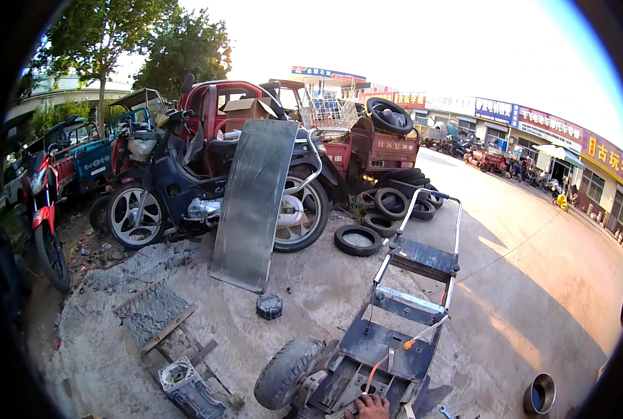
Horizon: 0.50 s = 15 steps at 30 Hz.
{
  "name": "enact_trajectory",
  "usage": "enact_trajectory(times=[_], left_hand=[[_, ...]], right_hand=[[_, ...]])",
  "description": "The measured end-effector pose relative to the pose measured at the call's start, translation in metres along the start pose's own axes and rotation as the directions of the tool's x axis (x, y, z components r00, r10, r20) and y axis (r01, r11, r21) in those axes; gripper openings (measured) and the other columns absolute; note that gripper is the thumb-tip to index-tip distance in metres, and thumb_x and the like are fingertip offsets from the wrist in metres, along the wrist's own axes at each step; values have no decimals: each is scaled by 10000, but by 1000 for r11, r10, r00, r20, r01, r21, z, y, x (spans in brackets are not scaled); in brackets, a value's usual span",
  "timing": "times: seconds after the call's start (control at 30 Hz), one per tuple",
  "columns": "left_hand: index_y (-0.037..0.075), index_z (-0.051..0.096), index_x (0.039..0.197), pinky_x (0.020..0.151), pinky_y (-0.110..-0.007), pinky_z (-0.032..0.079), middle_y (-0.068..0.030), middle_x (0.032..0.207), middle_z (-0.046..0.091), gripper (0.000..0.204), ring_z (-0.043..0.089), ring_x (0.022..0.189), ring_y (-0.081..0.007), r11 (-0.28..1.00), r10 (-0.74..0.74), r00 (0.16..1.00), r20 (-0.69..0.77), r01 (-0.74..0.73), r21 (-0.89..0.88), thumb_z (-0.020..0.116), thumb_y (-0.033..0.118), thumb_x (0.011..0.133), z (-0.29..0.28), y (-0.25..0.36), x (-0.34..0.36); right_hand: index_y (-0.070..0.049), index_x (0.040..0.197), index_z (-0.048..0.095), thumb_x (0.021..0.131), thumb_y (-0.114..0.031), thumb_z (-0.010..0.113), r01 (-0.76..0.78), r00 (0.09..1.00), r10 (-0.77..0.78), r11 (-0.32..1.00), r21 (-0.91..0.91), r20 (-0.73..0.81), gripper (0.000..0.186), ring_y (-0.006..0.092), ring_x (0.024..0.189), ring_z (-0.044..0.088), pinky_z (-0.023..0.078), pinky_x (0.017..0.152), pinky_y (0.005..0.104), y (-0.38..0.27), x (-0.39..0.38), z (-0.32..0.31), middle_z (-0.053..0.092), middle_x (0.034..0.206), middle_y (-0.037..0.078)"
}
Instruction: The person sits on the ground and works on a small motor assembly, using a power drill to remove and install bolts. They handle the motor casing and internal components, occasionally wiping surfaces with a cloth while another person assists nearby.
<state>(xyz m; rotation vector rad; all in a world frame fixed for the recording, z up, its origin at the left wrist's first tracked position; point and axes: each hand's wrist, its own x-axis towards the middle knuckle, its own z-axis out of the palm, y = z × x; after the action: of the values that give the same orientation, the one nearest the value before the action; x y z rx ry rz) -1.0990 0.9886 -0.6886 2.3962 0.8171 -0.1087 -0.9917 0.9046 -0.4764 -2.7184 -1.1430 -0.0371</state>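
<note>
My right hand (371, 406) is at the lower edge, fingers curled over the near end of a black metal vehicle frame (374, 340). What lies under the fingers is hidden. An orange-red cable (376, 370) runs across the frame and ends close beside this hand. Farther up the frame is a loose orange-tipped lead (409, 344). A bent tube rail (458, 230) rises at the far end. One thick black wheel (288, 372) stands on the frame's left side. My left hand is out of view.
A metal sheet (252, 202) leans on a dark motorbike (175, 174). Worn tyres (357, 239) lie beyond the frame. At lower left are a wooden-framed mesh seat (154, 314) and a grey metal casing (186, 384). A metal bowl (539, 394) and a wrench (446, 412) lie right.
</note>
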Motion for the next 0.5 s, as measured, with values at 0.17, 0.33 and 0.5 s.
enact_trajectory(times=[0.17, 0.33, 0.5], left_hand=[[141, 765, 920, 674, -487, 528, -134, 942, 741, 209, 705, 836, -332, 1000, 26, 1000, 10, -26, 14, 639, 290, 845, 8, -5, -1], [151, 766, 952, 682, -475, 529, -120, 950, 742, 218, 705, 853, -316, 995, 84, 996, 26, -85, 43, 642, 300, 852, 20, -16, -4], [152, 768, 957, 684, -467, 533, -118, 958, 743, 230, 707, 856, -314, 1000, 22, 1000, 14, -22, 16, 642, 317, 857, 21, -6, -1]], right_hand=[[-143, 1215, 700, 847, -523, 646, -9, 1000, 9, 1000, 5, -5, 532, 337, 1327, 488, 305, 1136, 548, -3, 0, 0, 603, 1373, 95], [-141, 1205, 698, 848, -517, 646, 13, 1000, -13, 999, 30, -18, 522, 335, 1318, 488, 309, 1131, 548, -4, 0, -1, 608, 1357, 99], [-138, 1214, 687, 854, -509, 642, 29, 998, -28, 999, 24, -53, 519, 340, 1308, 489, 314, 1125, 548, 5, 0, 7, 601, 1358, 112]])
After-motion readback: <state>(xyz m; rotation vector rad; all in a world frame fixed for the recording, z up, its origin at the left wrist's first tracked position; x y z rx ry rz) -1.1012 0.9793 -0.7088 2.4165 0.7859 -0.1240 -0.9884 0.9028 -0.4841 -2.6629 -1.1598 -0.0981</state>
